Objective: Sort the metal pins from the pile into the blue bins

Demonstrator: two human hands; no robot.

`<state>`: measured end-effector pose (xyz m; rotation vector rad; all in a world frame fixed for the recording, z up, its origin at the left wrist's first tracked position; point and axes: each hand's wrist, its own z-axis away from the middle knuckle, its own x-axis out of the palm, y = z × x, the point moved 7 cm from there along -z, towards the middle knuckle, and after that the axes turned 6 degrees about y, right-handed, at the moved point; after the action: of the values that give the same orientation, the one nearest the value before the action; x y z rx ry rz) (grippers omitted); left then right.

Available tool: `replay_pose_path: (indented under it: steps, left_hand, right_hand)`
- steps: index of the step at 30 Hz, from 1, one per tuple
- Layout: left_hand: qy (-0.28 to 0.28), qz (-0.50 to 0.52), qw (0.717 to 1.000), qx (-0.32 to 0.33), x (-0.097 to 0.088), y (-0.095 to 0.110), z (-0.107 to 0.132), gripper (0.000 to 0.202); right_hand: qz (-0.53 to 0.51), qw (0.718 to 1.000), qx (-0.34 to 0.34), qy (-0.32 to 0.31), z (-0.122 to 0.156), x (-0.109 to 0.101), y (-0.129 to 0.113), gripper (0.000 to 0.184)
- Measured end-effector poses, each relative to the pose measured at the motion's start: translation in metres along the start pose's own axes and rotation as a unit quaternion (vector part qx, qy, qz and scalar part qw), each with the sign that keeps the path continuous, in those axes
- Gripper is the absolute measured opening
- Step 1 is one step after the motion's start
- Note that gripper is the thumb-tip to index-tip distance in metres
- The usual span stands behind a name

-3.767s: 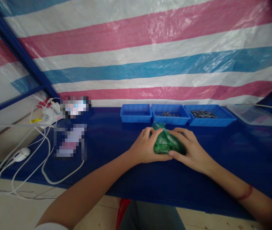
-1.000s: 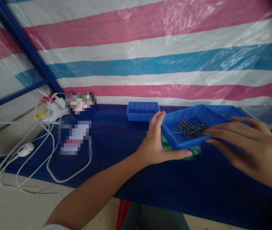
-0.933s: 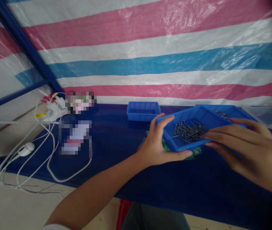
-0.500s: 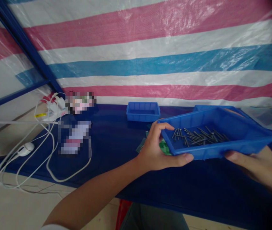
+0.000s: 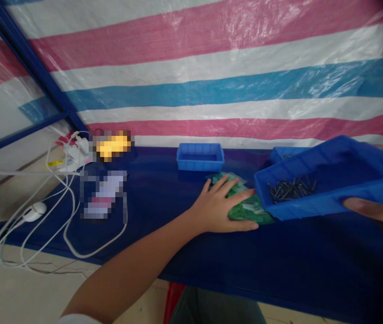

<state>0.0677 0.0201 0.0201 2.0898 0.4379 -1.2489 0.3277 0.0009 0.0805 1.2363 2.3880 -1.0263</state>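
My left hand (image 5: pixel 223 207) lies flat, fingers spread, on a green plastic bag (image 5: pixel 249 210) on the blue table (image 5: pixel 164 211). My right hand (image 5: pixel 375 209) grips the near right edge of a blue tray (image 5: pixel 329 180), which it holds above the table, tilted down to the left. Several dark screws (image 5: pixel 291 189) have gathered toward the tray's low left corner, just above the bag's right end.
An empty blue tray (image 5: pixel 200 156) stands at the back, another blue tray (image 5: pixel 284 154) partly hidden behind the held one. White cables (image 5: pixel 60 216) and a white mouse (image 5: pixel 34 210) lie at the left. A striped tarp (image 5: pixel 211 76) hangs behind.
My left hand let go of the tray and dropped flat onto the green bag. My right hand carried the tray to the right and tilted it, so the screws slid to its left corner.
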Motion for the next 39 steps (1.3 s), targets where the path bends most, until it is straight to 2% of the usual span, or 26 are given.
replay_pose_path:
  steps: [3, 5, 8, 12, 18, 24, 34, 39]
  left_hand:
    - [0.011, -0.017, 1.000, 0.003, 0.001, 0.001, 0.001, 0.067]
    - [0.018, -0.021, 1.000, 0.005, 0.002, 0.000, 0.001, 0.066]
    - [0.022, -0.027, 0.999, 0.009, 0.003, 0.000, 0.001, 0.069]
    - [0.032, -0.051, 0.998, 0.028, 0.004, 0.004, 0.001, 0.071]
    - [0.047, -0.094, 0.989, 0.105, 0.005, 0.019, 0.002, 0.056]
    - [0.045, -0.111, 0.981, 0.154, 0.009, 0.026, -0.001, 0.048]
    - [0.063, -0.073, 0.984, 0.151, 0.014, 0.020, -0.001, 0.041]
    - [0.059, -0.077, 0.984, 0.146, 0.016, 0.020, -0.002, 0.040]
  right_hand:
    - [0.002, 1.000, 0.009, -0.024, -0.004, 0.003, 0.000, 0.076]
    - [-0.012, 0.998, -0.014, -0.063, -0.005, 0.012, -0.004, 0.077]
    - [-0.027, 0.995, -0.045, -0.089, -0.007, 0.021, -0.012, 0.082]
    - [-0.034, 0.989, -0.094, -0.111, -0.017, 0.029, -0.035, 0.078]
    - [-0.011, 0.972, -0.173, -0.161, -0.033, 0.048, -0.072, 0.077]
    - [0.014, 0.958, -0.192, -0.212, -0.039, 0.070, -0.098, 0.072]
    - [0.003, 0.925, -0.250, -0.286, -0.028, 0.105, -0.122, 0.072]
    - [-0.002, 0.917, -0.270, -0.293, -0.024, 0.107, -0.128, 0.069]
